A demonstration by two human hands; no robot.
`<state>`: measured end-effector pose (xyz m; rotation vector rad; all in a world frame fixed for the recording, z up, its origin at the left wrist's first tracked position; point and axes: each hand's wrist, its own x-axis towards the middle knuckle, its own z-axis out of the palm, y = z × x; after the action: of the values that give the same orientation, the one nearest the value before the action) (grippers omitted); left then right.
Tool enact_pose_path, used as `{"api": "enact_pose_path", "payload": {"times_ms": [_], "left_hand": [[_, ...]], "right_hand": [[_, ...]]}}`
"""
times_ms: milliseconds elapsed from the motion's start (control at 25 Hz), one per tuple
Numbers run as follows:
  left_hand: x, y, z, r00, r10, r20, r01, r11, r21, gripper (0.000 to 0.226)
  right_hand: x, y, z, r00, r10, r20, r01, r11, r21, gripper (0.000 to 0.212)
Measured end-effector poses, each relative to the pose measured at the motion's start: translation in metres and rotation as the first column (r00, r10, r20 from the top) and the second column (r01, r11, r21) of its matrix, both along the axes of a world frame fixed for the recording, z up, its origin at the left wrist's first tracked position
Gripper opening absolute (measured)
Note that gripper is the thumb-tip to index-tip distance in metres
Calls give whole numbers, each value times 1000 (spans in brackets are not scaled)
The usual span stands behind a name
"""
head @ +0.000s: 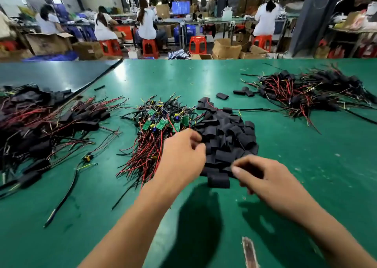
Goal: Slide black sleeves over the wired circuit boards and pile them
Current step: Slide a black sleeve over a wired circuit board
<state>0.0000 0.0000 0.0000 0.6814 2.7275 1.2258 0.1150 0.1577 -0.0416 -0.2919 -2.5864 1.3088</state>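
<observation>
A heap of bare green circuit boards [163,123] with red and black wires lies at the table's middle. Right beside it sits a pile of black sleeves [228,137]. My left hand [181,155] hovers over the seam between the two heaps, its fingers curled and blurred; what they hold is hidden. At the near edge of the sleeve pile, my right hand [263,176] has thumb and fingers curled round something dark that looks like a black sleeve. One sleeve [218,181] lies loose just left of that hand.
Piles of sleeved boards lie at the left [40,125] and the far right [306,92] of the green table [306,165]. A few stray sleeves [222,96] lie between. A loose black cable [65,196] trails at the near left. Seated people work at benches behind.
</observation>
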Motion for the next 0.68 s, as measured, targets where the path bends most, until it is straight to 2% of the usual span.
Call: {"api": "enact_pose_path", "payload": {"times_ms": [80, 200, 280, 360, 520, 680], "left_hand": [[-21, 28, -3, 988, 42, -148, -47, 998, -31, 34], [-47, 61, -15, 984, 67, -165, -93, 983, -160, 54], [-61, 66, -25, 971, 146, -189, -188, 955, -231, 55], [-75, 68, -30, 936, 222, -273, -286, 932, -222, 46], [-90, 70, -29, 916, 190, -354, -297, 913, -279, 29], [-98, 68, -28, 913, 135, -385, -277, 897, -343, 30]], "right_hand": [[-41, -3, -8, 965, -134, -225, 160, 982, 99, 3], [-84, 0, -36, 949, -138, -285, 223, 930, 291, 24], [-85, 11, -55, 939, -96, -329, 236, 877, 419, 34], [-85, 23, -65, 922, -94, -375, 276, 841, 466, 41], [-88, 31, -69, 938, -114, -326, 265, 843, 469, 42], [-84, 36, -66, 969, -61, -239, 177, 847, 502, 46]]}}
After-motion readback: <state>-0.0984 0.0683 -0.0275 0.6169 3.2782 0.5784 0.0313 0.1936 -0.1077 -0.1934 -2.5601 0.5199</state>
